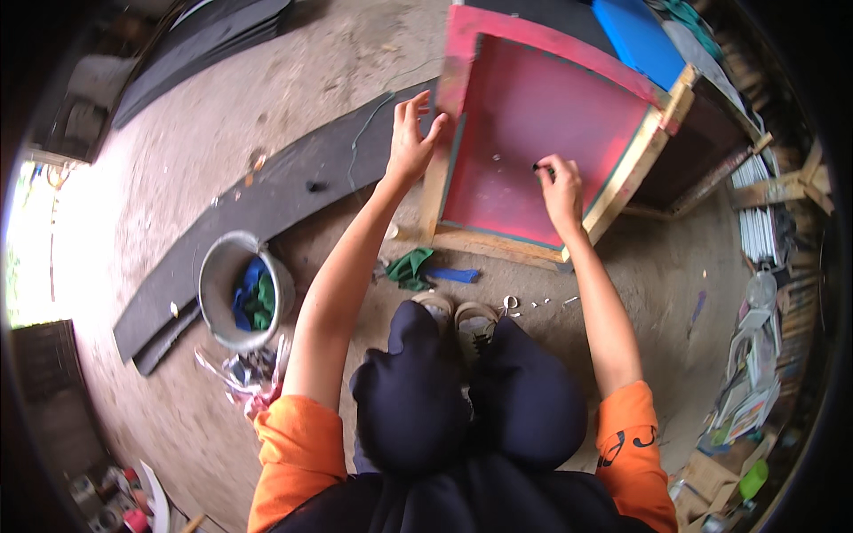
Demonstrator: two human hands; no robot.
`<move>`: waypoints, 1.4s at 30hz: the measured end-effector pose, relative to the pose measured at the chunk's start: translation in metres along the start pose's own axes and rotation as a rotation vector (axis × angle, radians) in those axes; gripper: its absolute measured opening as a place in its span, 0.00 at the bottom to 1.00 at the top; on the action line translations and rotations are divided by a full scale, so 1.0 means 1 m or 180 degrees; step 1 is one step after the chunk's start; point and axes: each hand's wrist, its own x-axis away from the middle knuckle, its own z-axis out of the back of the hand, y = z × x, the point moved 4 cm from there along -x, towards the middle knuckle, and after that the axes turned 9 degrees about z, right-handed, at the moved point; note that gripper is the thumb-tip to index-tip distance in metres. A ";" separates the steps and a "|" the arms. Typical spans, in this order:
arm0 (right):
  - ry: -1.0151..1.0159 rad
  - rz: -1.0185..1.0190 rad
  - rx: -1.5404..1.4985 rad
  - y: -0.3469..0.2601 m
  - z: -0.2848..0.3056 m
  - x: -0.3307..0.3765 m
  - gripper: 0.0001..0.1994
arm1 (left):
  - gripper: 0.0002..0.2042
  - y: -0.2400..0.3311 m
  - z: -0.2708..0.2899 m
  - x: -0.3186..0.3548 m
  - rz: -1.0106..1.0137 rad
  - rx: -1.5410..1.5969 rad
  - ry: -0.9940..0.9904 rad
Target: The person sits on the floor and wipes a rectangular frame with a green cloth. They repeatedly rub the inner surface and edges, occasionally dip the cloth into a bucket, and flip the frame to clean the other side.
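Note:
A screen printing frame (613, 191) leans upright in front of me, its wooden bars partly painted pink-red around a translucent pink mesh (533, 133). At the frame's left bar is my left hand (412, 144), its fingers spread and holding nothing. Whether its fingertips touch the wood I cannot tell. My right hand (562, 191) is in front of the lower right part of the mesh, fingers pinched on a small dark piece (538, 167). What that piece is cannot be made out. A few pale specks dot the mesh.
A grey bucket (211, 298) with blue and green cloth stands at left, beside a long black sheet (178, 293). Green fabric (410, 269) and a blue strip (453, 275) lie before my shoes. Another dark frame (693, 147) leans at right, near a blue panel (635, 40).

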 end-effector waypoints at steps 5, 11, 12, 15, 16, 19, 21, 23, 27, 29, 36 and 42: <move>-0.1059 0.0322 -0.0428 -0.029 -0.074 0.058 0.05 | 0.16 -0.025 0.062 0.061 0.0200 -0.0069 0.0049; -0.1415 -0.0198 -0.0887 -0.017 -0.127 0.118 0.09 | 0.09 -0.084 0.077 0.187 0.1027 -0.0325 -0.0290; -0.1330 -0.0160 -0.0806 -0.021 -0.128 0.123 0.09 | 0.14 -0.096 0.071 0.206 0.1072 -0.0544 -0.0471; -0.1193 -0.0204 -0.0652 -0.020 -0.123 0.132 0.09 | 0.27 -0.102 0.043 0.225 0.0751 -0.1340 -0.0631; -0.1153 -0.0219 -0.0624 -0.019 -0.122 0.135 0.09 | 0.33 -0.104 0.033 0.226 0.0908 -0.1581 -0.0695; -0.1058 -0.0134 -0.0658 -0.022 -0.117 0.140 0.09 | 0.21 -0.114 0.017 0.217 0.0858 -0.1908 -0.0809; -0.1026 -0.0082 -0.0709 -0.027 -0.109 0.140 0.09 | 0.17 -0.120 0.009 0.215 0.1438 -0.1169 -0.0979; -0.1177 -0.0382 -0.1237 -0.030 -0.104 0.130 0.10 | 0.14 -0.110 0.001 0.204 0.2140 -0.0155 -0.1140; -0.1532 -0.1388 -0.3151 -0.060 -0.095 0.110 0.19 | 0.12 -0.067 -0.001 0.174 0.2061 0.1459 -0.1464; -0.1825 -0.1770 -0.3838 -0.077 -0.086 0.094 0.21 | 0.13 -0.049 -0.002 0.155 0.1738 0.1570 -0.1616; -0.0375 -0.1965 -0.3346 -0.012 -0.030 0.066 0.08 | 0.19 -0.006 0.009 0.076 0.0571 0.0764 -0.1202; 0.1877 -0.1241 -0.1053 0.065 0.052 0.001 0.10 | 0.30 0.007 -0.007 -0.025 0.0277 0.0051 -0.0092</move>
